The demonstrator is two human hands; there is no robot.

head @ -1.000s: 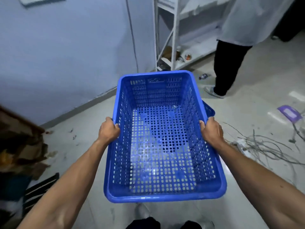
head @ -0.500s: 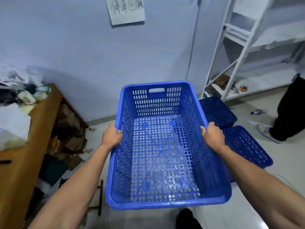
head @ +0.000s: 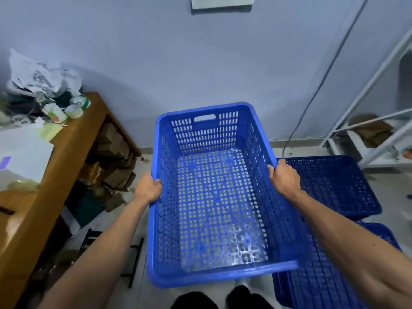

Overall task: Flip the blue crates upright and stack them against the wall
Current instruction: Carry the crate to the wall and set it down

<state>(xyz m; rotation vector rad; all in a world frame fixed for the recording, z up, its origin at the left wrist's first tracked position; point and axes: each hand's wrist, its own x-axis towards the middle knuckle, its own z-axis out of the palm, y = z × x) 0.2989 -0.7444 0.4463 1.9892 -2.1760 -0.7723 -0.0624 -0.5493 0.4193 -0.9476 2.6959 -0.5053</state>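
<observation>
Left hand [head: 148,188] and right hand [head: 284,177] grip perforated rectangular blue plastic crate [head: 214,197] rims.

Held crate [head: 214,197]: glossy blue perforated plastic. Tabletop [head: 73,139]: smooth brown wood. Wall [head: 156,63]: matt painted finish. Shelving frame [head: 365,85]: white painted metal. Floor [head: 142,219]: smooth, pale.

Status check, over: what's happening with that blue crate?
Left hand and right hand grip blue crate by side rims. Crate upright, facing wall. Overturned crates at right, table at left.
</observation>
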